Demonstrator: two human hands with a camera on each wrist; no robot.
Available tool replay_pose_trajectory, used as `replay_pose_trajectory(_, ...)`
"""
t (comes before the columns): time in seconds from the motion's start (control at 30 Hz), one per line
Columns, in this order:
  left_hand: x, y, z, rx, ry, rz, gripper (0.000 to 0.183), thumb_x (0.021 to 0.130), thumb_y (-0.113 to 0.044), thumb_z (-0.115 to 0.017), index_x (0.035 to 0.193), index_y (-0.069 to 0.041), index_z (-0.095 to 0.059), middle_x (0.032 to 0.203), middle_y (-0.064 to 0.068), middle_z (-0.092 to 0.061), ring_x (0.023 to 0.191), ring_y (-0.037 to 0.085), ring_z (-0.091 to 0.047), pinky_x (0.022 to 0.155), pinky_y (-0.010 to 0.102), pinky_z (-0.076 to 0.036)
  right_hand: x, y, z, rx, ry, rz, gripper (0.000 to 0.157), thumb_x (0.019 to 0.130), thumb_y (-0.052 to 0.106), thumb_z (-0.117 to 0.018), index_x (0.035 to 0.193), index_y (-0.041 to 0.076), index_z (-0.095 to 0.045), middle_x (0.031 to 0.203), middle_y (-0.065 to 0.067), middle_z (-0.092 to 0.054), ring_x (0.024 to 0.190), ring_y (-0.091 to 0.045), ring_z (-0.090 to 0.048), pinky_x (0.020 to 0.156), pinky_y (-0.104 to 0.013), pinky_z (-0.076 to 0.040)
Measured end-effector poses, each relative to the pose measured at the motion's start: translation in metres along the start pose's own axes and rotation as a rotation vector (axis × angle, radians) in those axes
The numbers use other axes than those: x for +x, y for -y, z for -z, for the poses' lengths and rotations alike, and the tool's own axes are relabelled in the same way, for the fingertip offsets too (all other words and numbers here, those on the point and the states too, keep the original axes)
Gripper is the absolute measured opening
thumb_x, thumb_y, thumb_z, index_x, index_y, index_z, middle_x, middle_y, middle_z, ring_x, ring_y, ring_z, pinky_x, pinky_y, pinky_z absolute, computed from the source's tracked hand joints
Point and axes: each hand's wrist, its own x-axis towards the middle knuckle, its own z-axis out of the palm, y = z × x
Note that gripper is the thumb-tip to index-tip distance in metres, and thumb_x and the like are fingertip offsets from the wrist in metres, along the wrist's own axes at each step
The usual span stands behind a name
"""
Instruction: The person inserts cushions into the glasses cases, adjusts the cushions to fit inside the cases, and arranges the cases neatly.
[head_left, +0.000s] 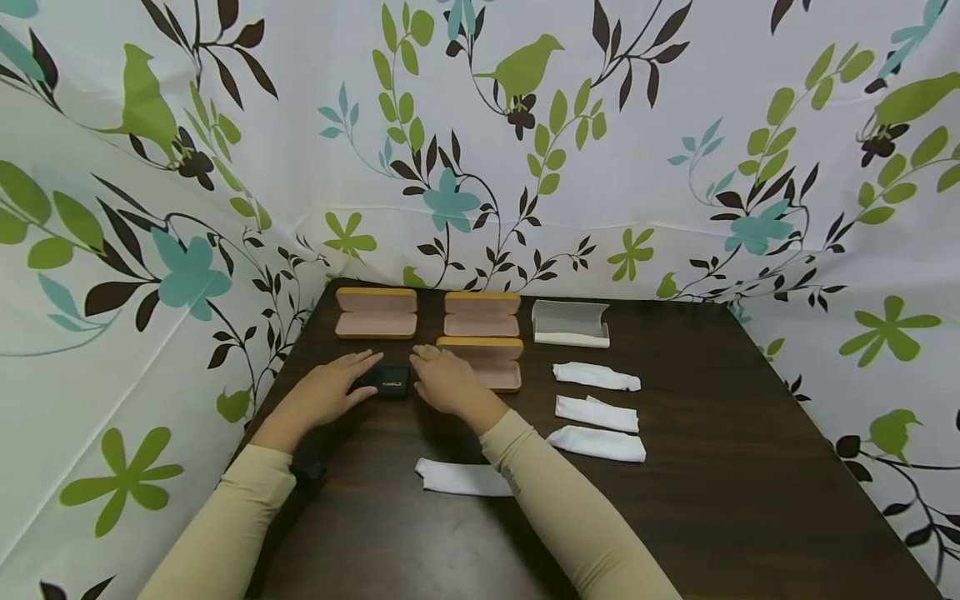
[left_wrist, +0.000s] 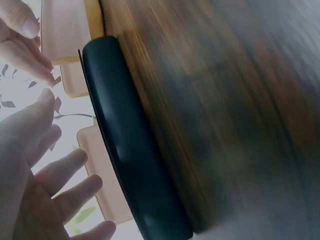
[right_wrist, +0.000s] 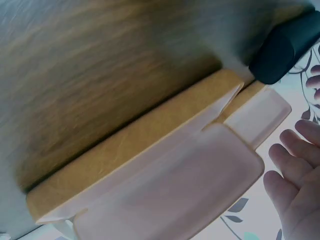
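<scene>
One dark case, oblong, gold lettering on its face: lying on the brown table between the two hands, left of the nearer orange case; whether its lid is fully closed, I cannot tell. One left hand: fingers spread and extended, gripping nothing that I can see, at the dark case's left end; contact uncertain from my views. One right hand: fingers extended, likewise gripping nothing visible, beside the nearer orange case and overlapping it in the head view; contact again unclear. Handling, by my estimate: dark case light, stiff-shelled, smooth and faintly glossy, so a little slippery; not very fragile, though the lid may shift if squeezed off-centre. Preferred hold: both short ends, or thumb and fingers across the middle of the long sides. Surroundings: two orange cases in the back row, pink-lined, lids raised; one white case, lid up, to their right; four white cloths, apparently soft and limp, one set apart near the right forearm.
</scene>
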Motion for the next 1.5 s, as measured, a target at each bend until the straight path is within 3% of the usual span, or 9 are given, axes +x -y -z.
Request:
replay_pose_trajectory(0.5, 0.023, -0.014, -0.003, -0.011, 0.027, -0.017, 0.066, 0.101, -0.038, -0.063, 0.157, -0.010, -0.039, 0.157, 0.022, -0.039, 0.141, 0.045, -0.040, 0.109, 0.067, -0.033, -0.012, -0.023, 0.001, 0.017, -0.070, -0.018, 0.056, 0.105, 0.033, -0.057, 0.154, 0.010, -0.044, 0.164, -0.004, -0.033, 0.150, -0.020, -0.031, 0.119, -0.037, -0.031)
replay_pose_trajectory(0.77, 0.031, -0.023, -0.010, -0.039, -0.002, -0.044, 0.065, 0.101, -0.035, -0.064, 0.155, -0.007, -0.040, 0.156, 0.022, -0.041, 0.142, 0.047, -0.037, 0.108, 0.070, -0.031, -0.024, -0.043, 0.003, 0.041, -0.122, -0.041, 0.051, 0.106, 0.027, -0.052, 0.152, 0.005, -0.045, 0.161, -0.010, -0.037, 0.149, -0.023, -0.034, 0.117, -0.038, -0.034)
replay_pose_trajectory(1.0, 0.039, -0.034, -0.012, -0.052, 0.005, -0.049, 0.065, 0.102, -0.033, -0.064, 0.156, -0.007, -0.039, 0.157, 0.021, -0.039, 0.144, 0.046, -0.035, 0.109, 0.070, -0.030, -0.035, -0.057, 0.004, 0.091, -0.101, -0.109, 0.060, 0.104, 0.029, -0.058, 0.156, 0.006, -0.039, 0.163, -0.009, -0.033, 0.148, -0.025, -0.036, 0.118, -0.039, -0.033)
replay_pose_trajectory(1.33, 0.052, -0.045, -0.012, -0.048, -0.002, -0.050, 0.068, 0.102, -0.034, -0.062, 0.159, -0.009, -0.033, 0.159, 0.022, -0.037, 0.145, 0.043, -0.034, 0.112, 0.069, -0.028, -0.049, -0.078, -0.001, 0.108, -0.159, -0.138, 0.056, 0.103, 0.025, -0.058, 0.153, 0.004, -0.043, 0.160, -0.012, -0.039, 0.147, -0.028, -0.037, 0.118, -0.041, -0.033)
replay_pose_trajectory(1.5, 0.058, -0.049, -0.015, -0.048, -0.041, -0.069, 0.067, 0.102, -0.034, -0.064, 0.157, -0.008, -0.036, 0.159, 0.020, -0.036, 0.143, 0.042, -0.037, 0.111, 0.067, -0.031, -0.056, -0.087, -0.002, 0.101, -0.174, -0.164, 0.055, 0.103, 0.026, -0.059, 0.152, 0.005, -0.045, 0.159, -0.010, -0.040, 0.146, -0.026, -0.039, 0.115, -0.041, -0.037)
